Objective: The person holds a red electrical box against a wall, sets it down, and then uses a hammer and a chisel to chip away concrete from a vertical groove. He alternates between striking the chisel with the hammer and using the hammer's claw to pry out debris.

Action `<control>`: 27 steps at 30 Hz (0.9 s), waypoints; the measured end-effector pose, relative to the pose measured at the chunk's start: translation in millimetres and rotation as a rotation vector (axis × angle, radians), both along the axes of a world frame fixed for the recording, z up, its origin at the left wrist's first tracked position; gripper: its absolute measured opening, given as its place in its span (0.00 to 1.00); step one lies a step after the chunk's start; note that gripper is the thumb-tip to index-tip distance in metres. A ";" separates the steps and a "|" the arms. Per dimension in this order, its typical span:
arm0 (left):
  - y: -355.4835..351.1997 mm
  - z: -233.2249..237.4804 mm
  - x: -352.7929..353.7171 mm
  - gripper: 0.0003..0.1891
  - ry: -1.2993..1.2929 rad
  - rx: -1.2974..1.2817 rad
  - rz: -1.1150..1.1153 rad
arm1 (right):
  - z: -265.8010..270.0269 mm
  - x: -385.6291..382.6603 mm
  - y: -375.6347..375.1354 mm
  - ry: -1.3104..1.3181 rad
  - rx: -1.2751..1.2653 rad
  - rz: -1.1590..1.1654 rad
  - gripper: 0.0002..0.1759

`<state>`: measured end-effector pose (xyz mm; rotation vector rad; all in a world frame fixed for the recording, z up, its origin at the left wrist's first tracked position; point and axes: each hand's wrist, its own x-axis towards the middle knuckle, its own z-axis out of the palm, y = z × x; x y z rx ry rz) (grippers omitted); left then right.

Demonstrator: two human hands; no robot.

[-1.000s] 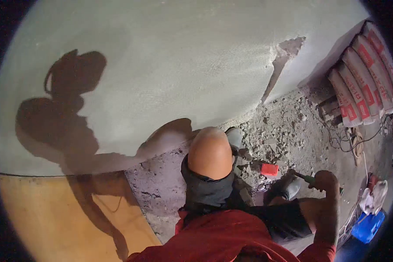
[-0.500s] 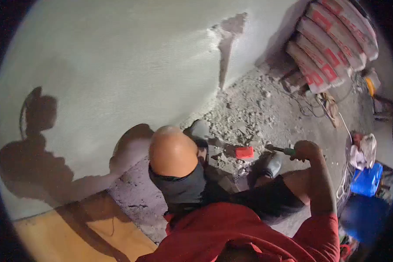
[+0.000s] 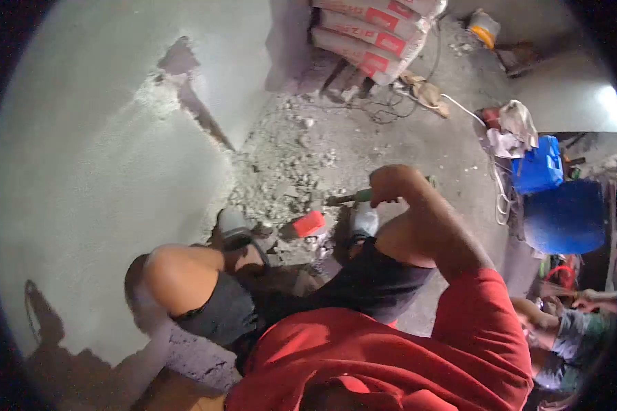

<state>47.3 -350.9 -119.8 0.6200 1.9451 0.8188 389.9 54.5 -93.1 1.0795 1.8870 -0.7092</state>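
My right hand [image 3: 393,186] is closed around the green handle of a tool [image 3: 363,196] with a dark shaft that points left over the rubble. The handle's other end shows beyond the wrist; what the tip is cannot be made out. Just left of the tool, a small red block-like object [image 3: 308,224] lies on broken plaster rubble [image 3: 281,168] between my feet. My left hand is out of view. A jagged channel [image 3: 202,113] is cut into the plastered wall [image 3: 96,137] ahead of me.
Stacked red-and-white sacks [image 3: 377,34] stand by the wall. Cables [image 3: 384,106] run over the floor. To the right are a blue jerrycan [image 3: 538,164], a blue barrel [image 3: 565,216] and a white cloth or bag [image 3: 517,127]. Another person [image 3: 562,329] is at the lower right.
My view has swung to the right, so the wall channel and sacks sit further left. The blue barrel shows more fully and another person has come into view. My right hand keeps hold of the green-handled tool.
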 end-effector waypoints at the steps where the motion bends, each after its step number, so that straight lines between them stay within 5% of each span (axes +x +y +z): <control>1: -3.8 0.5 -1.2 0.27 -0.008 0.005 0.015 | -3.0 5.9 1.0 -0.025 -0.009 -0.019 0.22; 18: -12.7 -19.2 -9.2 0.26 -0.069 0.102 0.261 | -5.8 12.7 13.1 -0.067 -0.028 -0.045 0.21; 27: 5.4 -22.6 -51.4 0.26 0.342 0.295 0.502 | -0.5 0.2 17.6 -0.062 -0.035 -0.055 0.22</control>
